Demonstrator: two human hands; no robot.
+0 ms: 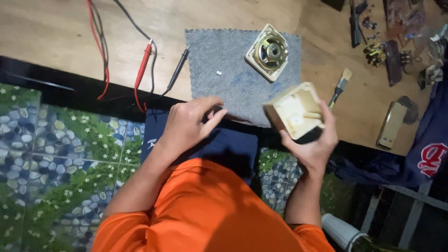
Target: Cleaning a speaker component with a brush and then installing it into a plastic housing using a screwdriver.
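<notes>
Right hand (313,140) has its grip wrapped around a cream plastic box (294,111), tilted above the desk (56,32) edge. Left hand (186,125) pinches fingertips together, contents unclear, beside the grey mat (219,51) carrying a small speaker (268,52).

Your left hand (189,123) hovers palm down, fingers pinched loosely. Your right hand (315,140) is raised, fingers curled in a grip.

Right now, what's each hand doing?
Left hand: fingers pinched together, anything held cannot be told.
Right hand: closed on the cream plastic housing.
</notes>
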